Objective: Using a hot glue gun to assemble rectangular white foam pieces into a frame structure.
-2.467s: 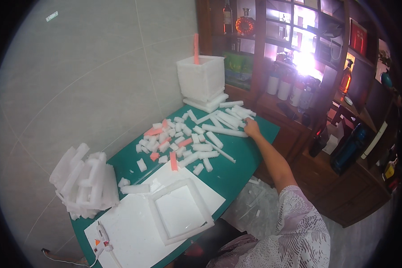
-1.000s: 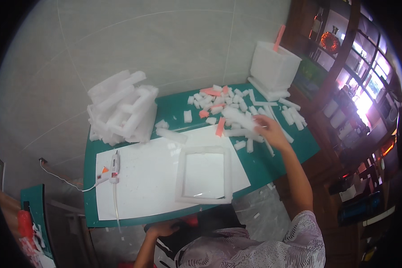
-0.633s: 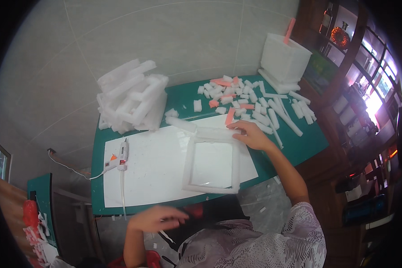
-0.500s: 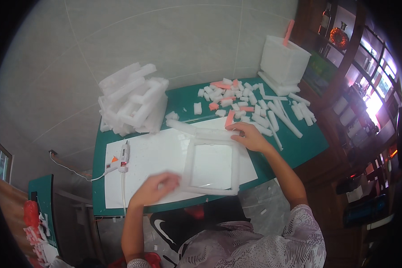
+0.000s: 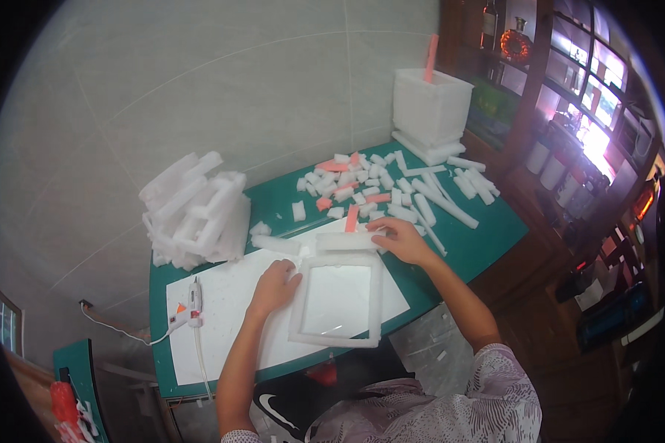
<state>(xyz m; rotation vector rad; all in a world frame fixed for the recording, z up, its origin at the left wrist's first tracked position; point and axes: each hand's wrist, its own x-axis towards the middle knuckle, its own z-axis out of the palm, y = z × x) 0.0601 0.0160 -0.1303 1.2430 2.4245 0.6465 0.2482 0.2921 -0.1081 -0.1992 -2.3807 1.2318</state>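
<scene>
A square white foam frame (image 5: 335,342) with a see-through middle lies near the table's front edge. Along its far side sits a white foam strip (image 5: 341,242), with a gap showing between the two. My right hand (image 5: 400,241) pinches the strip's right end between thumb and fingers. At the frame's far left corner my left hand (image 5: 275,286) is closed with its fingertips on the edge; part of its grip is hidden. Just beyond the strip stands a pink foam piece (image 5: 352,218). Another white foam strip (image 5: 275,244) lies beyond my left hand.
A white glue gun (image 5: 193,303) lies on a white board (image 5: 229,295) at the left. White foam frames (image 5: 199,210) are stacked behind it. Foam offcuts (image 5: 362,177) cover the far right of the green table (image 5: 465,251), beside a white foam box (image 5: 430,107).
My left hand has moved right and away from me, onto the frame's corner. A gap now shows between strip and frame. The whole view has shifted.
</scene>
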